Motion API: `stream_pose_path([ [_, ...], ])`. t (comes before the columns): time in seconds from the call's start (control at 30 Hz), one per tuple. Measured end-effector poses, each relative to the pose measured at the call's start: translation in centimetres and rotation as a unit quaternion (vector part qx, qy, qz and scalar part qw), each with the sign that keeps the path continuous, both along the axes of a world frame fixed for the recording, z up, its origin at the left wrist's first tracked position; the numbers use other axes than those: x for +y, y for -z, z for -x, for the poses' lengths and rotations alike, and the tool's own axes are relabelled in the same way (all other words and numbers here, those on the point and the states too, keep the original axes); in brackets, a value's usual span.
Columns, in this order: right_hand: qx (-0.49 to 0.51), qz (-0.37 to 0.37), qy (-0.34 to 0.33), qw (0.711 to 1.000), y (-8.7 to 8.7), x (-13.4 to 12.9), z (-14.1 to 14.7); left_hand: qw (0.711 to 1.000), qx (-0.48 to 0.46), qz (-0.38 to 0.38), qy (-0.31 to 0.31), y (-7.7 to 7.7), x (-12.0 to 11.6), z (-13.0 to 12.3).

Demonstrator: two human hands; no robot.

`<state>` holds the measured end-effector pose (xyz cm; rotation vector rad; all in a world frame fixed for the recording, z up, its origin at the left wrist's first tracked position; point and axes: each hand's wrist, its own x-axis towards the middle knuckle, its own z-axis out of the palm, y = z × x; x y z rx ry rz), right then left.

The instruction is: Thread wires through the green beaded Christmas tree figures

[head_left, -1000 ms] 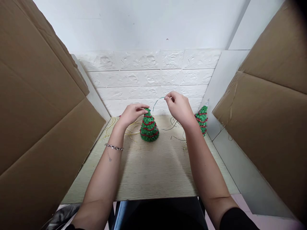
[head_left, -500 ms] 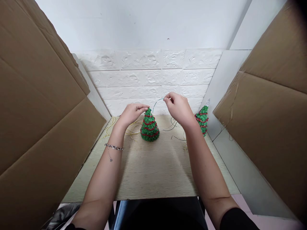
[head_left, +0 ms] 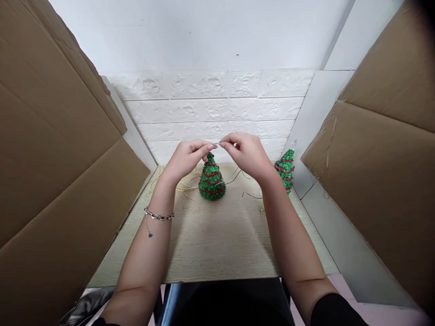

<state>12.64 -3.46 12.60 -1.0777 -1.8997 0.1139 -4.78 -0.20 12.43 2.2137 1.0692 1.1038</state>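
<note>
1. My left hand (head_left: pixel 190 156) and right hand (head_left: pixel 247 151) each pinch the green wire (head_left: pixel 216 143), which spans the gap between them.
2. It looks light, thin and springy; a fingertip pinch should suit.
3. Just below my left hand stands the beaded tree (head_left: pixel 212 181), probably light, knobbly, best steadied low down.
4. Cardboard (head_left: pixel 61 149) stands outward of both hands; no container shows.

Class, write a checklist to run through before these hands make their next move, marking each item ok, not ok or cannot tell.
1. Green strand runs between the fingertips of the left hand and right hand: ok.
2. Central tree stands upright on the table: ok.
3. Green strand fastened to the central tree: cannot tell.
4. Bracelet clear of the central tree: ok.
5. Table free of loose strands: not ok; yellow strands lie at left.
</note>
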Motion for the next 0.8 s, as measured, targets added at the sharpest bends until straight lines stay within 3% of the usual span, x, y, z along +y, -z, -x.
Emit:
stream_pose_path([
  [0.17, 0.076, -0.069, 0.104, 0.989, -0.6, -0.3, -1.1, 0.995, -0.063, -0.052, -0.065, -0.6, -0.1, 1.1],
  [0.27, 0.076, -0.042, 0.119, 0.989, -0.7, -0.3, -1.1, 0.991, -0.086, -0.067, -0.072, -0.9, -0.4, 1.4],
  [0.57, 0.046, 0.073, -0.063, 0.994, 0.2, -0.2, 0.8, 0.995, -0.057, -0.067, -0.040, -0.9, -1.0, 0.6],
  [0.67, 0.038, 0.094, -0.077, 0.992, 0.1, -0.3, 1.0, 0.996, -0.044, -0.060, -0.037, -1.0, -1.0, 0.6],
  [0.8, 0.101, 0.078, -0.093, 0.987, 0.1, -0.2, 1.1, 0.999, -0.032, -0.019, 0.008, -1.0, -0.9, 0.6],
])
